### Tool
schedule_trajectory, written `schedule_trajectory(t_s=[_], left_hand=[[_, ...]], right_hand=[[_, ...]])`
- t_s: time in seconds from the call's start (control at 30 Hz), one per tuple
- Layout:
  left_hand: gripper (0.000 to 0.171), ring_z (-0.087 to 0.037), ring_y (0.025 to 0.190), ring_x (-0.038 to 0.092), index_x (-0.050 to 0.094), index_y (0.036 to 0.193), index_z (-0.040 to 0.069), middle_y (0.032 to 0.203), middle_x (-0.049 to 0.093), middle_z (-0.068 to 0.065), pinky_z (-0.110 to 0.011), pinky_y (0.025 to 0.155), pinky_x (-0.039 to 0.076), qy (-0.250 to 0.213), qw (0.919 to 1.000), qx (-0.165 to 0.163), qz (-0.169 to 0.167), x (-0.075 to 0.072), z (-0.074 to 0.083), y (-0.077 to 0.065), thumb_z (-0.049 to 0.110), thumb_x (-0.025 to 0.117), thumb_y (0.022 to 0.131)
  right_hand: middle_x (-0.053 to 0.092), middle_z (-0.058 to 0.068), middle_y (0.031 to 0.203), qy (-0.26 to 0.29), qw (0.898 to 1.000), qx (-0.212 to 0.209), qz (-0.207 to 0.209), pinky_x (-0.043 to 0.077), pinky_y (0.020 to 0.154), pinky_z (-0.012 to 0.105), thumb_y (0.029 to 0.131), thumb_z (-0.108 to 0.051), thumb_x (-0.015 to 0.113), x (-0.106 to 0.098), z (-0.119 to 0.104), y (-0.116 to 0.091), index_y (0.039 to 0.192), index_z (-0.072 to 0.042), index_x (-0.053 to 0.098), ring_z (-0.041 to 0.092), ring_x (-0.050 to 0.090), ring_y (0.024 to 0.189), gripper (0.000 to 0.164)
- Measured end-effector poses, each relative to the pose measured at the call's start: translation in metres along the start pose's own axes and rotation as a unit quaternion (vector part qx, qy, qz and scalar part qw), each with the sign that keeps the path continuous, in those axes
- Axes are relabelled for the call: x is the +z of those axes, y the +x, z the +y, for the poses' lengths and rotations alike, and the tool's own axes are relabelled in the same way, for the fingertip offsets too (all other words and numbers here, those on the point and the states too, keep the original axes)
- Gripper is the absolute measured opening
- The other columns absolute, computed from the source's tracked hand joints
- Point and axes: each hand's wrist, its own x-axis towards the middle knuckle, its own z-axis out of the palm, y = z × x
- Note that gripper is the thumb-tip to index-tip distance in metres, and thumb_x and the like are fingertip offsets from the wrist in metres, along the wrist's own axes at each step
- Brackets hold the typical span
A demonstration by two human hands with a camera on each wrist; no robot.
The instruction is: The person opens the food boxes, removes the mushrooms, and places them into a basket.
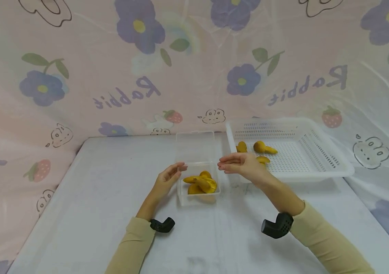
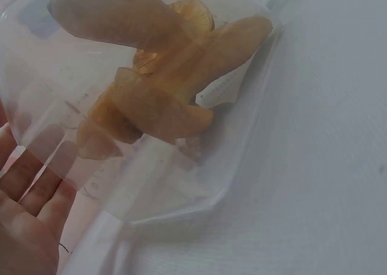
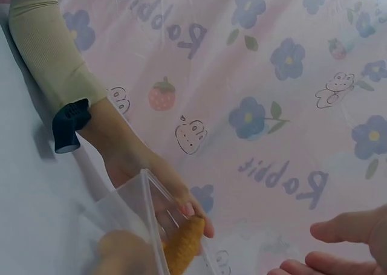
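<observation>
A clear plastic box (image 1: 183,199) stands mid-table with several yellow-brown mushrooms (image 1: 203,183) piled inside. Its clear lid (image 1: 194,146) lies back behind it, towards the wall. My left hand (image 1: 163,182) is at the box's left side, fingers extended along the wall; through the clear plastic in the left wrist view, the fingers (image 2: 45,184) seem to touch it. To the right of the box, my right hand (image 1: 246,165) hovers with nearly straight fingers, holding nothing. In the right wrist view a gap separates this hand (image 3: 351,242) from the box.
A white perforated basket (image 1: 328,173) stands at the back right, partly behind my right forearm. Several more mushrooms (image 1: 264,147) lie at its left end. A patterned curtain (image 1: 194,76) hangs behind the white table (image 1: 112,182). Each wrist wears a black camera (image 1: 278,225).
</observation>
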Motion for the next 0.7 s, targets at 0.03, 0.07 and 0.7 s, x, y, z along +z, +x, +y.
schedule_trajectory(t_s=[0.03,0.07,0.7], left_hand=[[0.041,-0.035,0.14,0.04,0.044,0.14,0.001,0.138,0.054,-0.024,-0.053,0.118,0.03,0.002,1.0,0.001,0.001,0.0,0.0,0.0,0.018,0.046,0.103],[0.042,-0.034,0.14,0.04,0.044,0.14,0.002,0.139,0.054,-0.024,-0.052,0.118,0.03,0.005,1.0,0.0,0.001,0.0,0.0,0.0,0.019,0.046,0.103],[0.042,-0.036,0.14,0.041,0.043,0.14,-0.001,0.138,0.053,-0.026,-0.055,0.118,0.029,-0.005,1.0,0.0,0.004,0.001,0.001,-0.001,0.016,0.046,0.102]], right_hand=[[0.065,0.027,0.123,0.001,1.0,0.0,0.0,0.058,0.09,0.028,0.094,-0.012,0.06,0.003,0.0,0.001,0.126,0.012,0.053,-0.001,0.068,0.091,0.041],[0.064,0.027,0.124,0.0,1.0,0.001,0.0,0.058,0.09,0.027,0.094,-0.012,0.06,0.006,0.0,0.001,0.126,0.011,0.053,-0.001,0.068,0.091,0.04],[0.068,0.027,0.114,-0.096,0.991,-0.097,0.002,0.059,0.089,0.034,0.086,-0.009,0.071,0.052,0.023,0.014,0.115,0.009,0.062,0.036,0.067,0.104,0.035]])
